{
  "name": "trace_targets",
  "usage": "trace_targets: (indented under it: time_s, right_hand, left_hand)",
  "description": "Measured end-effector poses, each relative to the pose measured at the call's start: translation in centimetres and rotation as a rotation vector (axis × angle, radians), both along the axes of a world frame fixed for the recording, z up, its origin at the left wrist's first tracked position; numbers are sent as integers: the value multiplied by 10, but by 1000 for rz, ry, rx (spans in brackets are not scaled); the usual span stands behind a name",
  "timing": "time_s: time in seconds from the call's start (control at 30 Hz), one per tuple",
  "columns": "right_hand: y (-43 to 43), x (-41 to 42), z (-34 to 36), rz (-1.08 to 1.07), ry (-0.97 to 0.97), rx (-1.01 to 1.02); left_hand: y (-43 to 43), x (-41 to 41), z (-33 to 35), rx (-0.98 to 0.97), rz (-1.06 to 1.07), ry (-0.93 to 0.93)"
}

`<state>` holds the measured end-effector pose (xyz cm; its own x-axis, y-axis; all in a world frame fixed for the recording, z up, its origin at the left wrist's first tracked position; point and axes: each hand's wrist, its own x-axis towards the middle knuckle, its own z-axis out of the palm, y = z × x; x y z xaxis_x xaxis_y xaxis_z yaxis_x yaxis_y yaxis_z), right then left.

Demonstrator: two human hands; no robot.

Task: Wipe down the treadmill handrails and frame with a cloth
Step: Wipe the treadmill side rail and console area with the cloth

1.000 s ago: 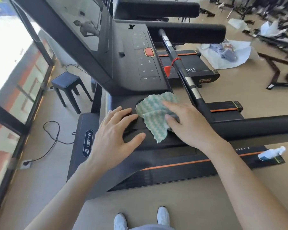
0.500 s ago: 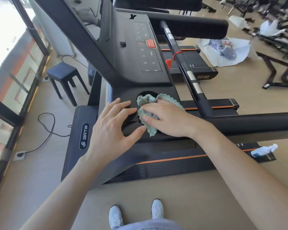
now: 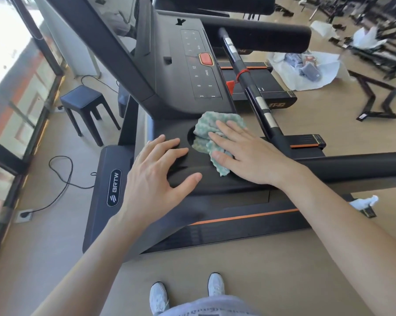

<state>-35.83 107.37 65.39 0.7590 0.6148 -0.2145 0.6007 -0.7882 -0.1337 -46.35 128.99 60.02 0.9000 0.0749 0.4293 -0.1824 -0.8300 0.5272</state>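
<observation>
On the left, the left hand (image 3: 153, 179) remains where it was a second ago: fingers spread and laid flat on the console tray (image 3: 215, 185) of the treadmill (image 3: 181, 71), thumb on the near edge, holding nothing. We read this as a bracing hand only. Just to its right lies the round cup recess (image 3: 190, 137), which is now largely uncovered; half a second ago the bunched cloth (image 3: 206, 124) and curled fingers sat over its near side. The cloth has since moved right and away from us. It now lies crumpled on the tray between the recess rim and the foot of the console, with one corner trailing towards the near edge. The right hand (image 3: 249, 156) lies on top of it with fingers straightened and close together, pressing down rather than pinching. We judge this to be a return stroke of a back-and-forth wipe, so the tray area around the recess is nearly done. Further right, the grip bar (image 3: 254, 92) with its silver sensor bands and the padded handrail (image 3: 352, 165) are not in contact with the cloth, and we judge them to remain for wiping. A spray bottle (image 3: 363, 201) lies on the deck edge at far right.
</observation>
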Motion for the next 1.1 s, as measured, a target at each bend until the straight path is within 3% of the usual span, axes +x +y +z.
trace_targets:
  time_s: [0.17, 0.47, 0.67, 0.9, 1.1]
  right_hand:
    - [31, 9, -4, 37, -25, 4]
    - [28, -24, -6, 104, 16, 211]
    - [-3, -16, -2, 108, -103, 146]
    - [25, 4, -5, 49, -29, 50]
    - [41, -14, -9, 123, 63, 232]
  left_hand:
    - [-1, -1, 1, 7, -2, 15]
    - [-1, 0, -3, 18, 10, -3]
    - [-1, -1, -1, 5, 16, 18]
    - [-1, -1, 0, 4, 19, 30]
    - [-2, -1, 1, 3, 26, 12]
